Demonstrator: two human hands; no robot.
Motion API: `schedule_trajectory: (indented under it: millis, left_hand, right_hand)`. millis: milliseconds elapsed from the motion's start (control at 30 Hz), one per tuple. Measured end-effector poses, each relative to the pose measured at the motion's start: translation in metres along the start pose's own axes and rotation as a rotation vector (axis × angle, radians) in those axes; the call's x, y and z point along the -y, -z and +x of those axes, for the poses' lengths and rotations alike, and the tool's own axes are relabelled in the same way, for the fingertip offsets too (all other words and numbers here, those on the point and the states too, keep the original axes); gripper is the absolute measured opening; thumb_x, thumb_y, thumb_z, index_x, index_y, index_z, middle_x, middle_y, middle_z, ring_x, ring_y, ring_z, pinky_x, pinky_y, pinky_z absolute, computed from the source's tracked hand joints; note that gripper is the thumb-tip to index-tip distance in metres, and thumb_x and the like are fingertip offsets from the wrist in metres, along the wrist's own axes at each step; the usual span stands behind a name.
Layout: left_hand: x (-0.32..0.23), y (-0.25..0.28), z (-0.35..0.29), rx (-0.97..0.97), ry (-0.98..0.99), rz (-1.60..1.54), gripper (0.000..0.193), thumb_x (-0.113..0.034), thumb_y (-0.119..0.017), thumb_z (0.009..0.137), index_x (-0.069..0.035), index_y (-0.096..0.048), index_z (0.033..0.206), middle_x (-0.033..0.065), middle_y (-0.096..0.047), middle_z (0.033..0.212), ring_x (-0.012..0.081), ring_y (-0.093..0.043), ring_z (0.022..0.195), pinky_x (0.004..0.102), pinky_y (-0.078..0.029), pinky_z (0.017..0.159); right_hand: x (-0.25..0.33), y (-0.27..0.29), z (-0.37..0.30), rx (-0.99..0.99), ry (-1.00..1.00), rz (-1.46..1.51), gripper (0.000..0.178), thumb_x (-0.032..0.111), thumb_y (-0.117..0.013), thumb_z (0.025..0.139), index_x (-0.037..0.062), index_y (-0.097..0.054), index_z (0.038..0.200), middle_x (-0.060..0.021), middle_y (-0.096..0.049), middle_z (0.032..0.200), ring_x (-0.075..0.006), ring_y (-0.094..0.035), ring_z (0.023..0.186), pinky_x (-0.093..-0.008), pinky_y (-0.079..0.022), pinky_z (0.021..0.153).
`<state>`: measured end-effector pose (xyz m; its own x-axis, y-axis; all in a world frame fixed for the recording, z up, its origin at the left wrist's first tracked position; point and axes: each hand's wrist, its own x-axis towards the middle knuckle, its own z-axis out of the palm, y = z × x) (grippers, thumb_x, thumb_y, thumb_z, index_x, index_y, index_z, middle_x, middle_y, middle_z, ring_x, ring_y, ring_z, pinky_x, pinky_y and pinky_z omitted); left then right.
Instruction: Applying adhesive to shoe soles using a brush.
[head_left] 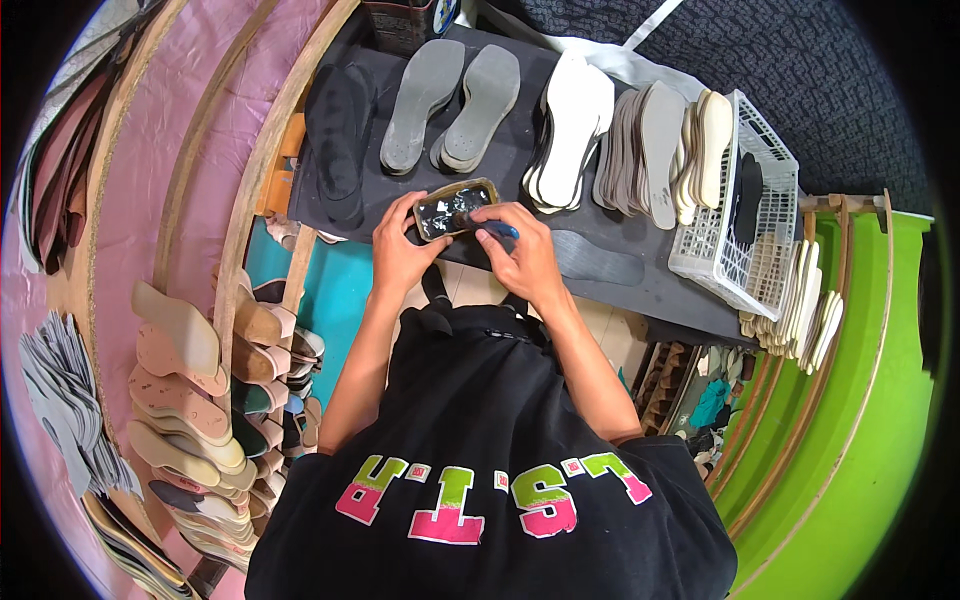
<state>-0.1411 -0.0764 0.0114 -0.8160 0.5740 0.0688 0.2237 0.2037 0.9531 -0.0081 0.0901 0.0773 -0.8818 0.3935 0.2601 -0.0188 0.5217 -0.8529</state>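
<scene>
My left hand [402, 248] curls round the left end of a small container [452, 189], thumb and fingers partly spread to its width. Dark, glossy stuff fills it. Just to the right, the dark head of a blue-handled tool [505, 230], seemingly a brush, dips inside. Its long axis runs rightward and slightly toward me, into my right hand [525, 255], nearer the handle, fingers closed around it.

Blue-handled tool [501, 230] — partly hidden by the right hand [527, 252]
</scene>
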Motion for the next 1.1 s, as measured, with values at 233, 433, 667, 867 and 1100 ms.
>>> schedule_trajectory:
  millis: [233, 433, 667, 867, 1100]
  left_hand:
    - [-0.003, -0.002, -0.002, -0.005, 0.031, -0.005, 0.076, 0.007, -0.093, 0.067, 0.002, -0.064, 0.138, 0.0164, -0.065, 0.14, 0.0273, -0.07, 0.125, 0.0409, -0.06, 0.109]
    - [-0.002, -0.003, -0.005, -0.003, 0.064, -0.009, 0.078, 0.006, -0.092, 0.069, 0.002, -0.062, 0.141, 0.016, -0.065, 0.142, 0.0269, -0.069, 0.127, 0.0408, -0.059, 0.111]
    - [-0.004, -0.005, -0.008, -0.007, 0.034, 0.092, 0.082, 0.002, -0.091, 0.071, 0.001, -0.059, 0.147, 0.0184, -0.064, 0.144, 0.0316, -0.068, 0.129, 0.0431, -0.055, 0.112]
    - [-0.03, -0.017, -0.023, -0.225, -0.069, 0.35, 0.098, -0.013, -0.099, 0.069, -0.003, -0.053, 0.155, 0.0165, -0.065, 0.138, 0.0339, -0.066, 0.122, 0.0486, -0.05, 0.111]
    - [-0.031, -0.048, -0.051, 0.03, -0.234, 0.209, 0.057, -0.008, -0.095, 0.078, -0.006, -0.074, 0.13, 0.0032, -0.07, 0.097, 0.0118, -0.059, 0.076, 0.0275, -0.048, 0.065]
  right_hand:
    - [-0.004, 0.007, -0.008, -0.051, 0.001, 0.02, 0.023, -0.004, -0.075, 0.09, -0.0007, -0.073, 0.113, -0.0164, -0.078, 0.115, -0.034, -0.075, 0.108, -0.0394, -0.058, 0.095]
    - [-0.003, 0.003, -0.016, -0.118, 0.06, 0.038, 0.023, -0.005, -0.074, 0.091, -0.0016, -0.073, 0.114, -0.0162, -0.078, 0.115, -0.0348, -0.074, 0.109, -0.0393, -0.058, 0.095]
    - [0.0, 0.009, -0.021, -0.111, -0.004, 0.051, 0.022, -0.005, -0.073, 0.092, -0.0014, -0.073, 0.114, -0.016, -0.078, 0.116, -0.0355, -0.075, 0.109, -0.0397, -0.058, 0.095]
    - [-0.004, 0.03, -0.035, -0.354, -0.143, 0.251, 0.018, 0.001, -0.074, 0.093, -0.0001, -0.073, 0.111, -0.0132, -0.079, 0.107, -0.0259, -0.078, 0.098, -0.0349, -0.058, 0.09]
    - [-0.034, 0.074, -0.073, -0.539, -0.32, 0.209, 0.015, 0.001, -0.073, 0.097, -0.0014, -0.073, 0.111, -0.0105, -0.08, 0.104, -0.0142, -0.075, 0.091, -0.0288, -0.058, 0.083]
